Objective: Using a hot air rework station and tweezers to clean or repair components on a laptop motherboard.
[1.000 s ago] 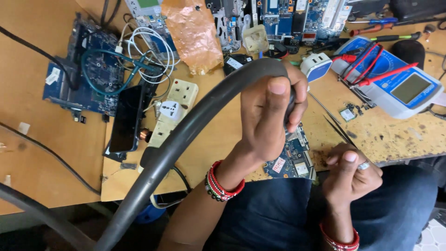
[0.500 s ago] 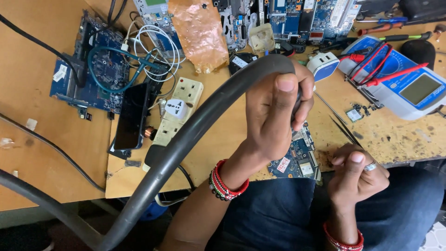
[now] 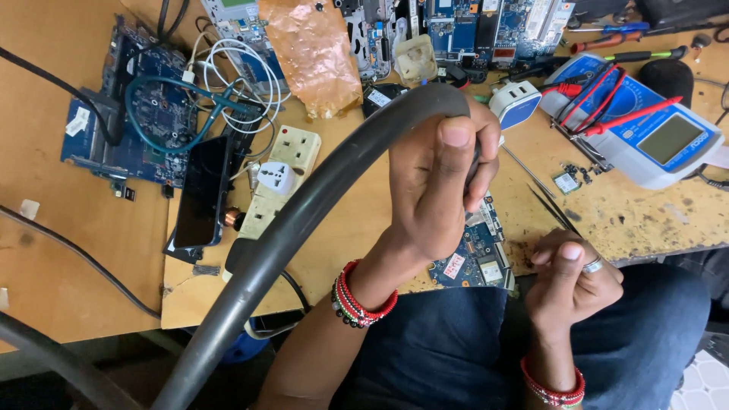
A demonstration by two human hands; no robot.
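Since a second ago little has changed: the left hand (image 3: 444, 182) still grips the grey hose (image 3: 304, 220) above the small board (image 3: 474, 254) at the bench edge, while the right hand (image 3: 573, 281) stays closed on tweezers (image 3: 553, 206), so the work remains paused over that board.

scarred wooden workbench (image 3: 91, 288), pale tiled floor (image 3: 710, 380)

I'm looking at an electronics repair workshop: circuit boards (image 3: 137, 129), a multimeter (image 3: 653, 140), screwdrivers (image 3: 607, 26) and a power strip (image 3: 277, 178) crowd the worn wooden bench (image 3: 61, 266).
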